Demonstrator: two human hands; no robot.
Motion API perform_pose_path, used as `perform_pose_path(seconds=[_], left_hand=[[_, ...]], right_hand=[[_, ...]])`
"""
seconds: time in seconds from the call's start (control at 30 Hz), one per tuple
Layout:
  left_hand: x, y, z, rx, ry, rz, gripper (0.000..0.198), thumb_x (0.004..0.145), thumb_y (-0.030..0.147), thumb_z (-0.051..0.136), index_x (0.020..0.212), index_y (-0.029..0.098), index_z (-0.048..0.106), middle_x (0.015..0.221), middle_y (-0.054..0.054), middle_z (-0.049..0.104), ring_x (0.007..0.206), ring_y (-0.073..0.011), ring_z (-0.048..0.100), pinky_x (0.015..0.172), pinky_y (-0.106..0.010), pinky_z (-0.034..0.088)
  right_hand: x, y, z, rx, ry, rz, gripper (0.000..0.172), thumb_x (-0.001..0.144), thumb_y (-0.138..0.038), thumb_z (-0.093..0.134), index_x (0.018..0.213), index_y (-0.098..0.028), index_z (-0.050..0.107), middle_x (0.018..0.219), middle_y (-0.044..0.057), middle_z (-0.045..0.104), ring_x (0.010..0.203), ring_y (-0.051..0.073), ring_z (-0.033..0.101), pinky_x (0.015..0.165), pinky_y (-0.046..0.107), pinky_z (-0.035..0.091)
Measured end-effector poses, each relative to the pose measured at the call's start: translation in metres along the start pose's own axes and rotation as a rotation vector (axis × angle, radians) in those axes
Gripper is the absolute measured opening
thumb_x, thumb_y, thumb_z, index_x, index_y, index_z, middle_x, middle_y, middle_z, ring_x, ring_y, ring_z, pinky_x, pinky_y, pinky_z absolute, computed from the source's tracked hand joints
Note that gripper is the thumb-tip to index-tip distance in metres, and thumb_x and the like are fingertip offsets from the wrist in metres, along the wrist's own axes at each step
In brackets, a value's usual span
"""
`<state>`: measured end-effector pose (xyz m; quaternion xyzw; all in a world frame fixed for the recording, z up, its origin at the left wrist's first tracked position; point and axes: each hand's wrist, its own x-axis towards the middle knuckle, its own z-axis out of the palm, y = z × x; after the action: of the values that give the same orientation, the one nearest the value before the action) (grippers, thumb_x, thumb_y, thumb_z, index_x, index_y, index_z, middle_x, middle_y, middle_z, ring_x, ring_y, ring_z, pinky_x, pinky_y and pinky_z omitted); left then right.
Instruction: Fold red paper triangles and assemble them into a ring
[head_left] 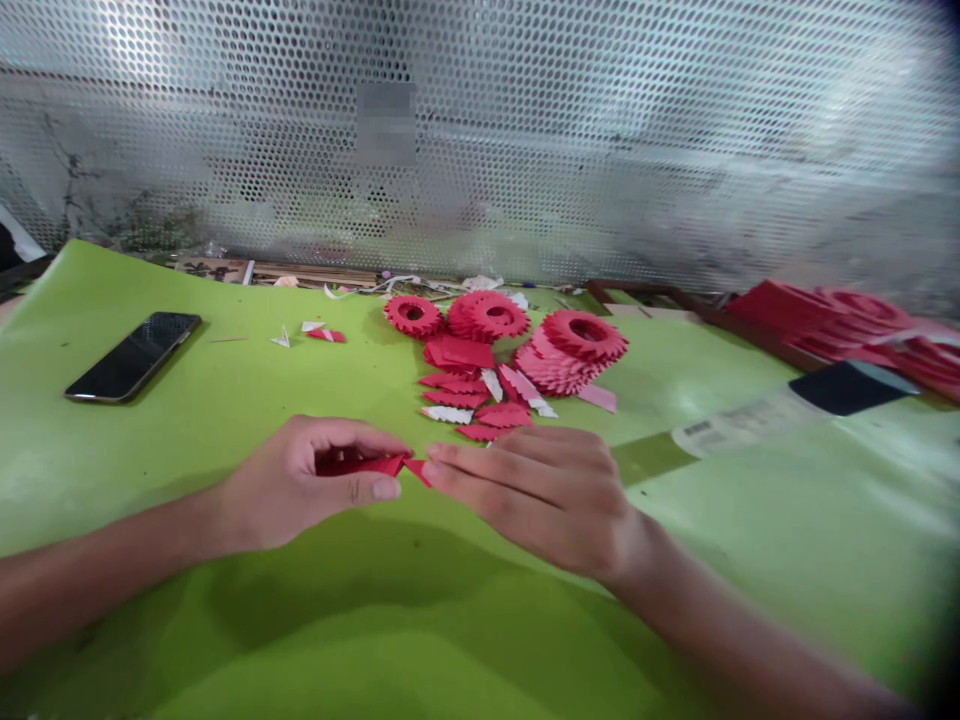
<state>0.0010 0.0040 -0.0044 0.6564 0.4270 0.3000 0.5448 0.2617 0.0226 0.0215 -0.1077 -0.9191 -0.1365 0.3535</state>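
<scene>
My left hand is closed around a row of red folded paper pieces, thumb in front and fingers behind. Between the fingertips of my right hand is a small red folded paper piece, its tip meeting the end of the row. Just beyond my right hand lie several short stacks of red folded paper, some with white pieces. Behind them stand a small red paper ring, a wider red ring and a taller pink and red one.
A black phone lies on the green mat at the left. White and red paper bits rest near it. At the right are a clear packet with a dark end and a tray of red paper. A perforated metal panel rises behind.
</scene>
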Motion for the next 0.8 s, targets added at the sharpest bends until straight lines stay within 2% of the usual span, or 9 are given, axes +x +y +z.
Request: perform_pose_path(seconds=[0.13, 0.27, 0.4, 0.47, 0.53, 0.63, 0.7, 0.8], left_hand=[[-0.002, 0.009, 0.002, 0.16, 0.003, 0.076, 0.028, 0.085, 0.039, 0.08, 0.107, 0.021, 0.081, 0.091, -0.004, 0.08, 0.075, -0.0173, 0.07, 0.064, -0.024, 0.055], [-0.005, 0.013, 0.006, 0.289, -0.023, 0.192, 0.022, 0.089, 0.036, 0.077, 0.105, 0.02, 0.08, 0.089, -0.003, 0.08, 0.073, -0.0166, 0.072, 0.063, -0.023, 0.055], [-0.006, 0.011, 0.006, 0.5, 0.053, 0.437, 0.017, 0.095, 0.03, 0.071, 0.105, 0.017, 0.077, 0.091, -0.005, 0.081, 0.075, -0.0168, 0.074, 0.068, -0.024, 0.057], [-0.005, 0.009, 0.004, 0.654, 0.101, 0.585, 0.017, 0.099, 0.027, 0.066, 0.107, 0.016, 0.075, 0.091, -0.007, 0.081, 0.075, -0.0169, 0.074, 0.069, -0.025, 0.058], [-0.004, 0.008, 0.002, 0.81, 0.15, 0.704, 0.019, 0.103, 0.027, 0.06, 0.109, 0.016, 0.073, 0.09, -0.006, 0.081, 0.074, -0.0168, 0.073, 0.068, -0.026, 0.058], [-0.003, 0.006, 0.001, 0.998, 0.206, 0.797, 0.02, 0.106, 0.027, 0.055, 0.11, 0.017, 0.071, 0.089, -0.004, 0.081, 0.071, -0.0161, 0.072, 0.068, -0.027, 0.057], [-0.004, 0.005, 0.001, 1.079, 0.207, 0.842, 0.019, 0.107, 0.026, 0.054, 0.111, 0.016, 0.07, 0.088, -0.003, 0.08, 0.07, -0.0159, 0.072, 0.065, -0.027, 0.056], [-0.005, 0.003, 0.002, 1.152, 0.189, 0.906, 0.019, 0.107, 0.024, 0.053, 0.112, 0.014, 0.069, 0.088, -0.003, 0.08, 0.068, -0.0163, 0.071, 0.061, -0.029, 0.053]], right_hand=[[0.002, -0.001, 0.0, 0.014, -0.044, -0.016, 0.016, 0.097, -0.007, 0.064, 0.109, -0.013, 0.073, 0.101, 0.004, 0.082, 0.066, 0.011, 0.07, 0.054, 0.027, 0.048], [-0.005, -0.001, 0.01, 0.085, 0.024, -0.039, 0.016, 0.092, -0.006, 0.07, 0.108, -0.011, 0.074, 0.101, 0.005, 0.082, 0.067, 0.013, 0.068, 0.052, 0.028, 0.048], [-0.011, 0.001, 0.024, 0.148, 0.09, 0.009, 0.019, 0.093, -0.009, 0.071, 0.111, -0.015, 0.074, 0.105, 0.005, 0.08, 0.077, 0.013, 0.07, 0.066, 0.027, 0.054], [-0.009, 0.002, 0.026, 0.199, 0.114, 0.075, 0.021, 0.092, -0.023, 0.075, 0.112, -0.015, 0.072, 0.103, 0.006, 0.079, 0.083, 0.015, 0.072, 0.071, 0.028, 0.057], [-0.004, 0.0, 0.022, 0.331, 0.069, 0.255, 0.032, 0.092, -0.038, 0.075, 0.113, -0.014, 0.071, 0.097, 0.008, 0.079, 0.082, 0.017, 0.072, 0.069, 0.03, 0.058], [0.003, -0.003, 0.013, 0.6, -0.217, 0.676, 0.031, 0.096, -0.045, 0.068, 0.106, -0.017, 0.075, 0.085, 0.005, 0.077, 0.07, 0.015, 0.069, 0.059, 0.025, 0.053], [0.005, -0.003, 0.01, 0.732, -0.394, 0.902, 0.031, 0.097, -0.048, 0.065, 0.097, -0.019, 0.077, 0.081, 0.003, 0.076, 0.067, 0.014, 0.066, 0.056, 0.024, 0.048], [0.005, -0.001, 0.011, 0.882, -0.483, 1.046, 0.034, 0.092, -0.052, 0.07, 0.088, -0.019, 0.078, 0.075, 0.002, 0.073, 0.062, 0.013, 0.059, 0.051, 0.024, 0.04]])
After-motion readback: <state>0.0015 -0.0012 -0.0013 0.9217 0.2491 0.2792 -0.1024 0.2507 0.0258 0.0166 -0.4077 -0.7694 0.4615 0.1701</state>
